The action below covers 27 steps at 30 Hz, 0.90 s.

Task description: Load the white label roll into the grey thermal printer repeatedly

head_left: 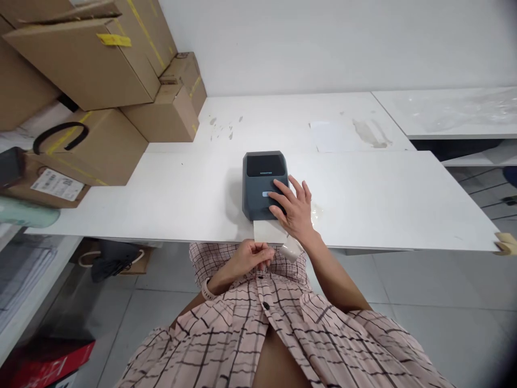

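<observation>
A dark blue-grey label printer (pixel 258 196) stands near the front edge of the white table. White label paper (pixel 269 231) comes out of its front side and reaches over the edge. At the end of that paper, my left hand (pixel 254 254) is closed in a pinch on it. My right hand (pixel 297 210) lies on the printer's right side with its fingers spread, the fingertips on the lid near a small light button. Under the right wrist hangs a curled strip of whitish backing paper (pixel 291 249).
Cardboard boxes (pixel 97 64) are stacked on the left of the table (pixel 194 199), with a black curved band (pixel 60 129) on one. A pale green roll (pixel 28 212) lies at the left edge. A white sheet (pixel 325 134) and stains mark the back. Clear plastic (pixel 464 110) covers the right surface.
</observation>
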Tool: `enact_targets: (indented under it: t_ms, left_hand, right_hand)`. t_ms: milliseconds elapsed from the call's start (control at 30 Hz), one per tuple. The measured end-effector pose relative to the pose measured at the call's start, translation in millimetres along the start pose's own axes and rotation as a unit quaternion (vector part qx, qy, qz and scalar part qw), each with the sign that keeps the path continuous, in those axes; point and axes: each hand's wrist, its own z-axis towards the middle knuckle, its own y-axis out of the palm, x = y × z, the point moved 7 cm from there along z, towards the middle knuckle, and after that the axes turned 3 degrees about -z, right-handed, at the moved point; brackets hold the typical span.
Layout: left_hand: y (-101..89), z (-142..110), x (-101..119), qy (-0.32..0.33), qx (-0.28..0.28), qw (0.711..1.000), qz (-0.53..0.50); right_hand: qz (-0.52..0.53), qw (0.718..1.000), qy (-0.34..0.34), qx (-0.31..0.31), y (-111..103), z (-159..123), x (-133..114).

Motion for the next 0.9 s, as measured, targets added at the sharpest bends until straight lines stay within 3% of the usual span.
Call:
enact_targets:
  t_ms: [100,167,233,300,367,467,533,733,833,900]
  left_hand:
    - [-23.3,-3,-3,0.009,0.064,0.998,-0.014]
    - [-46.4,-5,5,0.055,0.138,0.989,-0.013]
    - [-70.9,-9,17,0.125,0.241,0.962,-0.001]
    - [-85.8,-9,25,0.183,0.314,0.931,0.030]
    - [-86.7,2,25,0.201,0.310,0.927,0.061]
    - [-74.5,27,15,0.186,0.227,0.953,0.073]
    - [-69.9,35,10,0.198,0.217,0.951,0.093]
    - [-69.6,33,11,0.261,0.275,0.912,0.157]
    - [-71.3,31,27,0.279,0.271,0.909,0.149]
    - [-75.2,32,49,0.303,0.260,0.906,0.140]
  right_hand:
    - [-0.001,1.000,-0.004,-0.027,-2,5,-4]
    - [0.018,0.999,-0.006,-0.039,0,4,-2]
    - [0.064,0.997,0.019,-0.029,3,-4,6]
    - [0.139,0.987,0.086,0.002,8,-17,21]
    - [0.213,0.962,0.167,0.038,16,-33,37]
    - [0.269,0.936,0.220,0.059,28,-49,45]
    - [0.271,0.935,0.221,0.061,29,-51,42]
    - [0.229,0.946,0.220,0.068,17,-47,39]
    - [0.215,0.953,0.202,0.075,5,-38,38]
    - [0.205,0.958,0.180,0.085,-6,-24,35]
